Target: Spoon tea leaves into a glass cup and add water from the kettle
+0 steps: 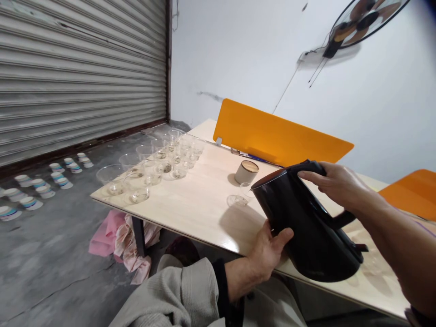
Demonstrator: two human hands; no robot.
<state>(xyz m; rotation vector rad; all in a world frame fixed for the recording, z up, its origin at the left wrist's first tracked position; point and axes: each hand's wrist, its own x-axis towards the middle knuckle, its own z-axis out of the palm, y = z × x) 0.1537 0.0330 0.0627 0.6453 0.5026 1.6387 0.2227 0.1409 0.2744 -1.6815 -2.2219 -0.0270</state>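
Note:
A black electric kettle is tilted over the wooden table, its spout pointing left above a small clear glass cup. My right hand grips the top of the kettle's handle. My left hand cups the kettle's lower side, fingers curled against the body. A small beige canister with a brown lid stands just behind the cup.
Several clear glass cups are grouped at the table's far left corner. Orange divider panels stand along the table's back. Paper cups sit on the concrete floor by the roller shutter. Pink cloth lies under the table. A fan hangs on the wall.

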